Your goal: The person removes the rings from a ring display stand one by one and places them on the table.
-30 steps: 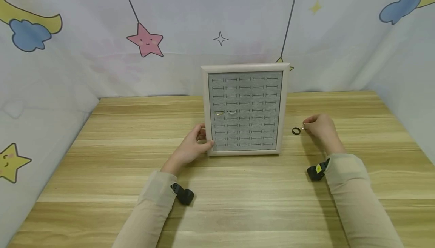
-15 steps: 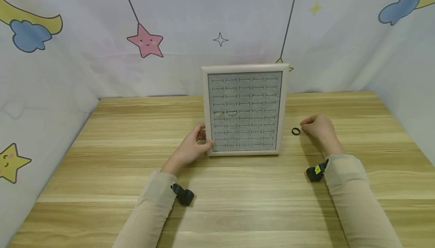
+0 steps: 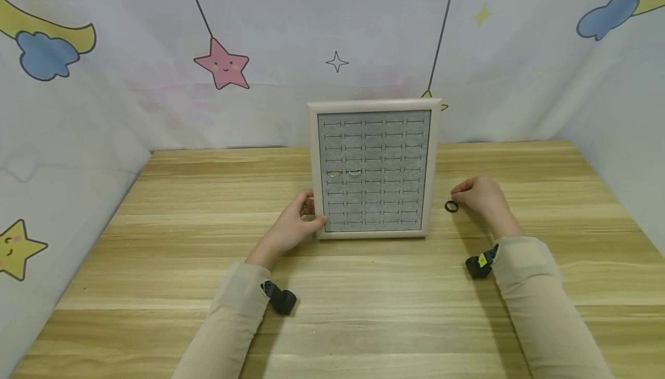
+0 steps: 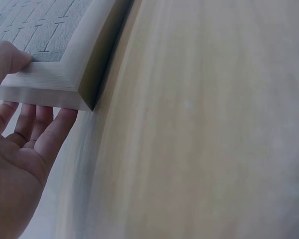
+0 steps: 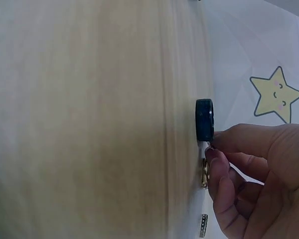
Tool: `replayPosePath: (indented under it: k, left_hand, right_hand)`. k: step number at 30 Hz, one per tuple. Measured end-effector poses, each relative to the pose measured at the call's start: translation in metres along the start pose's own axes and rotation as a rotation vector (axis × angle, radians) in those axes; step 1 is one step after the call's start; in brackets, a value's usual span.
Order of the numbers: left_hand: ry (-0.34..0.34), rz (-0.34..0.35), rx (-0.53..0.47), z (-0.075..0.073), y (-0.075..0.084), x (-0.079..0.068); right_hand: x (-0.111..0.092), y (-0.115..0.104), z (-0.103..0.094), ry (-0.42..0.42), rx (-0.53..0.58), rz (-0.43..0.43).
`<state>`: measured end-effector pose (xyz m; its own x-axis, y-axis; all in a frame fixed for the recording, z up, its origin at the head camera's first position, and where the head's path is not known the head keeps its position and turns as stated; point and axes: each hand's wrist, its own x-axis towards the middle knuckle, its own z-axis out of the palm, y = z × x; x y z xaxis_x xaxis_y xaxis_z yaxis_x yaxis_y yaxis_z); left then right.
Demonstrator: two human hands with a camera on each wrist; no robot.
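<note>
A white-framed grey ring display board [image 3: 375,233] stands propped up on the wooden table. My left hand [image 3: 291,226] grips its lower left side, thumb on the front and fingers behind, as the left wrist view also shows. Two rings sit in slots on the board: a gold ring [image 3: 335,175] and a silver ring [image 3: 355,173]. My right hand [image 3: 483,199] pinches a small light ring, mostly hidden by the fingertips. Right at those fingertips a black ring [image 5: 204,120] lies flat on the table.
The right wrist view shows another gold-toned ring [image 5: 205,173] and a patterned silver ring [image 5: 203,225] near my curled fingers, hidden in the head view. A printed cloth [image 3: 280,113] hangs behind the wooden table [image 3: 363,310].
My right hand has shifted left with the light ring, up against the black ring. The black ring has slid slightly nearer to me. My left hand and the board stay put.
</note>
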<state>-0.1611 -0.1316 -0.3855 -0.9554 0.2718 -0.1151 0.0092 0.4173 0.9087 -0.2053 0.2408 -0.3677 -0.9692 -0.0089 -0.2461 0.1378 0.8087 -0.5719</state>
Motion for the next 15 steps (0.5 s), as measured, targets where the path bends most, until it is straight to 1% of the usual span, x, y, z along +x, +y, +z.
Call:
replayPosePath:
  k: [7,15]
  left_hand:
    - [0.0,0.0,-0.001,0.0,0.0,-0.0006]
    - [0.001,-0.003,-0.003,0.0002,-0.0002,-0.0007]
  right_hand:
    - [-0.0008,-0.0048,0.0018,-0.011,-0.004,-0.009]
    - [0.0002,-0.006,0.0039,0.001,-0.006,-0.034]
